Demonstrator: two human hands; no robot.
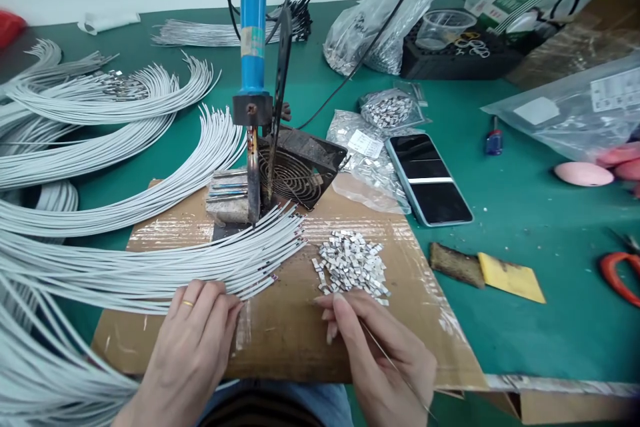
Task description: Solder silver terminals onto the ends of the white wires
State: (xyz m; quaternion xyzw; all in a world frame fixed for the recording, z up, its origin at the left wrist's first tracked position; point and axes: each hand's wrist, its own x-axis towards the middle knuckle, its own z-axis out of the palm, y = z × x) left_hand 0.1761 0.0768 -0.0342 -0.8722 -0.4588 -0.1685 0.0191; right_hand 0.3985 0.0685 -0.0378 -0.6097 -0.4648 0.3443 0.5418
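My left hand, with a gold ring on one finger, rests with curled fingers on a fanned bundle of white cables lying across a cardboard sheet. My right hand pinches a thin solder wire, its fingertips touching the near edge of a pile of small metal terminals. A blue-handled soldering iron is clamped upright above the cable ends, beside a small dark fan.
More white cable bundles cover the green table at left. A phone, bags of terminals, a small screwdriver, a yellow sponge, red-handled pliers and a black tray lie to the right.
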